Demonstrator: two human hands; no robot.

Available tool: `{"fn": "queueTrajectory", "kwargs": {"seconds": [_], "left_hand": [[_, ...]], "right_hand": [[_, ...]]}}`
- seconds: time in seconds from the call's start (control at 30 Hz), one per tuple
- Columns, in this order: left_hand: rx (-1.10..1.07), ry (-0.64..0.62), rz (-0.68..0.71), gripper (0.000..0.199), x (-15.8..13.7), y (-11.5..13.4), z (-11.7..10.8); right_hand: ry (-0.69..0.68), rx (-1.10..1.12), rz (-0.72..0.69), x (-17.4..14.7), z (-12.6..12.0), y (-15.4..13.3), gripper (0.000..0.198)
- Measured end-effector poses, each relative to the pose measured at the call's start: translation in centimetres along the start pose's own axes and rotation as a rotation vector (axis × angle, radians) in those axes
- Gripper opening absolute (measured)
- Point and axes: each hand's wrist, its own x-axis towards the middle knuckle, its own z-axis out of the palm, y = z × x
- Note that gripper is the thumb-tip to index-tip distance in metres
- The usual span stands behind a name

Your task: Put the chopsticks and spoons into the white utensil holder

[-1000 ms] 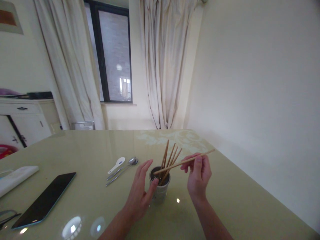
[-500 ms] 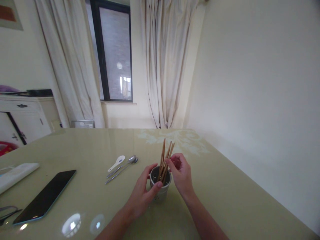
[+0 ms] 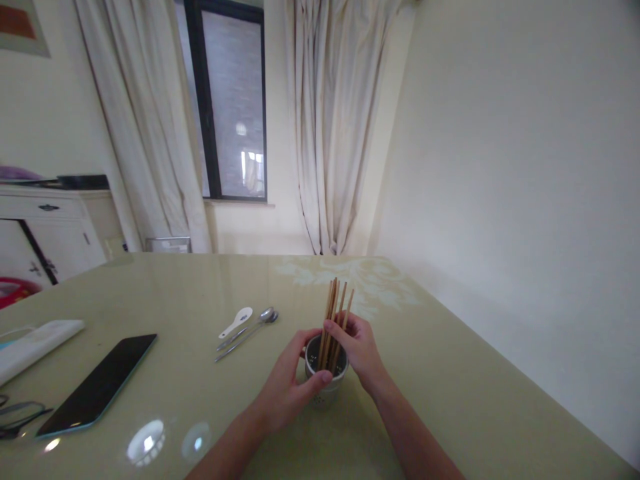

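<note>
A pale round holder (image 3: 327,390) with a dark inside stands on the table in front of me. My left hand (image 3: 293,377) is wrapped round its left side, thumb on the near rim. Several wooden chopsticks (image 3: 329,320) stand in the holder, their tops fanned slightly apart. My right hand (image 3: 360,347) is closed on some of the chopsticks just above the rim, with the thumb in front and the fingers partly hidden behind them. How many it grips I cannot tell.
Left of the holder lie a white spoon (image 3: 237,322) and long-handled metal spoons (image 3: 250,333). Further left are a dark tablet or large phone (image 3: 100,387), a white box-like object (image 3: 37,348) and glasses (image 3: 23,417). A wall (image 3: 525,200) runs along the table's right edge.
My right thumb has shifted left across the chopsticks, and their tops have moved and spread differently. My left hand stays on the holder. The whole view has shifted slightly.
</note>
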Motion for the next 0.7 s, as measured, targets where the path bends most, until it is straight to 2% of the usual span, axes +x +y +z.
{"fn": "queueTrajectory", "kwargs": {"seconds": [0.13, 0.23, 0.4, 0.53, 0.7], "left_hand": [[-0.035, -0.035, 0.010, 0.072, -0.1, 0.2, -0.1], [-0.087, -0.044, -0.017, 0.066, -0.2, 0.1, 0.0], [-0.168, 0.027, -0.116, 0.048, 0.2, -0.4, 0.4], [-0.323, 0.090, -0.206, 0.046, 0.8, -0.1, 0.3], [-0.450, 0.110, -0.230, 0.044, 1.1, 0.4, 0.0]], "right_hand": [[-0.012, 0.000, 0.001, 0.1, 0.0, -0.2, 0.042], [-0.019, 0.001, -0.009, 0.0, 0.1, -0.3, 0.044], [-0.031, -0.017, -0.055, -0.3, 0.4, -0.5, 0.044], [-0.055, -0.077, -0.078, -0.5, 0.5, -0.2, 0.042], [-0.076, -0.074, -0.062, -0.5, 0.7, 0.6, 0.041]]}}
